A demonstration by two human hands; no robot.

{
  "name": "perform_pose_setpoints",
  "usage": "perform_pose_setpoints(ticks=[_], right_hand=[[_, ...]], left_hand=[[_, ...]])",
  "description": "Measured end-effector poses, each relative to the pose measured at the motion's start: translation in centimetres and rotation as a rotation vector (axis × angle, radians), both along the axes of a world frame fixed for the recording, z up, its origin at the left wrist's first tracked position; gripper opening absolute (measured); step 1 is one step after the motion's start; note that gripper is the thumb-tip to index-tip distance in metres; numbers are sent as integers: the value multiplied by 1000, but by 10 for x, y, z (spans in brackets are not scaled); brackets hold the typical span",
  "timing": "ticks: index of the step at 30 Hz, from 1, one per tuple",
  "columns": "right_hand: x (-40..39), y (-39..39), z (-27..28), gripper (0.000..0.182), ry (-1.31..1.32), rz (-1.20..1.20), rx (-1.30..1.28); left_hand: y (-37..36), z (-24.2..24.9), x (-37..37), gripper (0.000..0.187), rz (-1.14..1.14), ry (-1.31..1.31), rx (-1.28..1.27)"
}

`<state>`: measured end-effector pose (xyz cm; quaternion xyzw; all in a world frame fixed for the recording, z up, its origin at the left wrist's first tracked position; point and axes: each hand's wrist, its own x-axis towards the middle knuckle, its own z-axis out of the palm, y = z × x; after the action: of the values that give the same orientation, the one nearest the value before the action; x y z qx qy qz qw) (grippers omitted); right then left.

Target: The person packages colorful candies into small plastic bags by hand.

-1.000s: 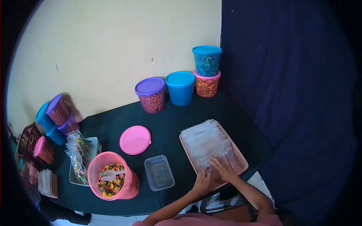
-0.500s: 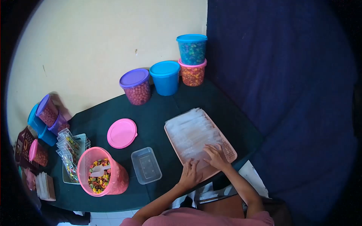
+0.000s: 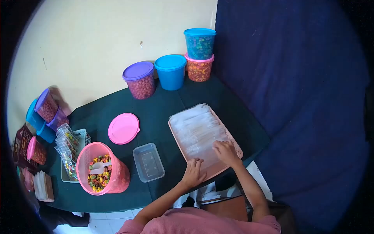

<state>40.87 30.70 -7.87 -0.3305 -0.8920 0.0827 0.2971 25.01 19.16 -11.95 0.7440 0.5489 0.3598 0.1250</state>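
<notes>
Both hands lie flat, fingers spread and clamped on nothing: the right hand (image 3: pixel 225 151) on the clear bags (image 3: pixel 196 130), the left hand (image 3: pixel 193 171) on the pink tray's (image 3: pixel 176 138) near edge.

Both hands (image 3: pixel 210 162) rest on the tray (image 3: pixel 177 134), right of the box (image 3: pixel 148 162).

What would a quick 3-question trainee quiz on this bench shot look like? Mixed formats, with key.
1. True or false: the pink bucket has its lid on.
2. Both hands rest on which item? A) clear tub B) pink tray C) blue bucket
3. Fill in: the loose pink lid lies flat on the ____ table.

Key:
1. False; it stands open with a scoop inside.
2. B; left hand and right hand are on the pink tray of clear bags.
3. Dark; the table.
</notes>
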Motion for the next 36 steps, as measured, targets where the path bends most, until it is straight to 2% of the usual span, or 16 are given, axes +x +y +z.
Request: perform_pose_setpoints(ticks=[2, 4, 5, 8, 9, 11, 13, 16, 19, 20, 21, 23, 25, 27, 31, 36], right_hand=[[1, -4, 18, 12, 67, -30, 4], [2, -14, 46, 10, 292, -108, -83], [1, -21, 59, 10, 284, -87, -77], [-8, -48, 83, 9, 315, -57, -311], [-14, -56, 87, 9, 254, 48, -298], [-29, -68, 89, 8, 186, 177, -289], [-48, -79, 90, 12, 165, 382, -328], [-74, -90, 89, 14, 235, 434, -491], [-86, -85, 95, 18, 89, 455, -581], [-87, -85, 95, 19, 27, 416, -809], [-91, -85, 93, 19, 17, 444, -816], [-103, -88, 86, 19, 100, 520, -950], [-123, -98, 73, 16, 170, 614, -844], [-142, -113, 68, 13, 420, 579, -1059], [-177, -138, 81, 11, 601, 597, -1125], [-224, -166, 92, 17, 704, 596, -980]], left_hand=[[0, 2, -3, 51, 2, -45, 39], [-3, 14, -6, 54, 48, -530, -88], [-6, 22, -10, 54, 65, -538, -75], [-23, 40, -35, 55, -107, -999, -202], [-33, 51, -45, 55, -88, -1004, -190], [-57, 87, -59, 52, -222, -1094, -444], [-72, 105, -66, 39, -118, -1028, -406], [-95, 107, -85, 21, 95, -792, -366], [-125, 116, -108, 21, 254, -784, -269], [-135, 117, -115, 21, 309, -794, -182], [-149, 118, -125, 20, 373, -847, -181], [-171, 126, -137, 19, 444, -870, -131], [-192, 122, -151, 19, 448, -931, -100], [-209, 123, -165, 19, 438, -987, -75], [-244, 134, -201, 21, 211, -1193, -101], [-269, 133, -251, 18, 194, -1163, -72]])
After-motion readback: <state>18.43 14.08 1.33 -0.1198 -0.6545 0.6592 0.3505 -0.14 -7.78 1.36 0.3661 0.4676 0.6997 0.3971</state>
